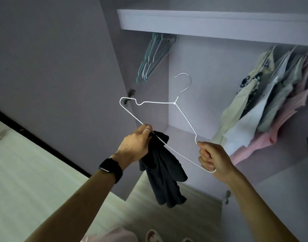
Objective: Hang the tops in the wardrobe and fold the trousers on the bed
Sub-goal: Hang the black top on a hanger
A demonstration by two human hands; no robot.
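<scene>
Two bare hands present a thin white wire hanger (174,103) before the open lilac wardrobe (210,21). The left hand (134,145), which wears a black wrist watch (111,169), curls its fingers round the hanger's lower bar and in the same grip bunches the upper end of a dark, soft fabric garment (164,175). The right hand (214,158) is closed round the hanger's right corner, with the thumb pinching the wire.

Handling: the garment appears light and wholly limp. It keeps no shape and would slide off smooth wire, so it is probably best taken at the neck or shoulder seams and spread. Whether it is a top cannot be told from its crumpled form. The hanger looks light, springy and easily bent, so its corners seem the firmest places to hold.

Orientation: the hanger's long axis, its lower bar, runs slantwise from upper left to lower right between the hands. Its hook rises toward the wardrobe interior and opens to the left. The garment hangs from the left hand with its long axis near vertical and its free end toward the floor.

Background: a cluster of empty teal wire hangers (150,58) is at the upper left, and pale and pink hung clothes (264,109) are at the right.
</scene>
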